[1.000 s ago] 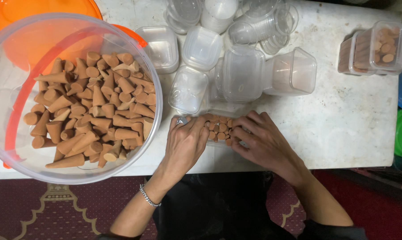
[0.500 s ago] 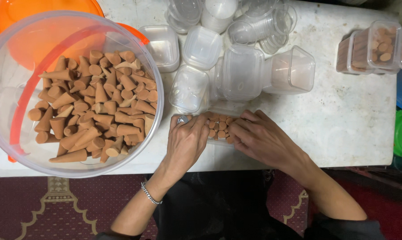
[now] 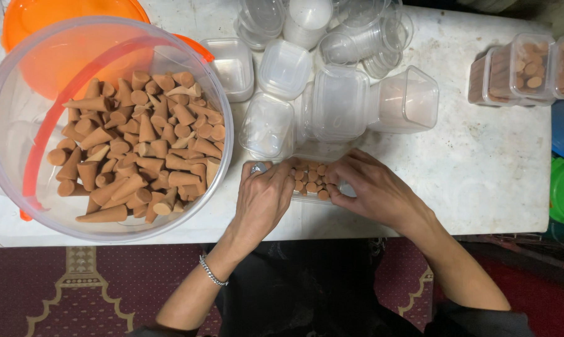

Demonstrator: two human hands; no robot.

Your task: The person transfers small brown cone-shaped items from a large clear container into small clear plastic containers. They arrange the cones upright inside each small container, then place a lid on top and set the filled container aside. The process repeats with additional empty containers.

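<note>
While brown cones (image 3: 311, 180) stand packed in a small clear box (image 3: 347, 190) near the table (image 3: 481, 168) front edge, both hands curl around it from either side. The left hand (image 3: 264, 198) presses bent fingertips against the cones; the right hand (image 3: 369, 190) does likewise. Each grip is half closed, touching rather than lifting. Fingers hide most of the box. Empty clear containers (image 3: 338, 103) crowd just behind; a big cone-filled tub (image 3: 7, 112) sits left, bare tabletop right.
</note>
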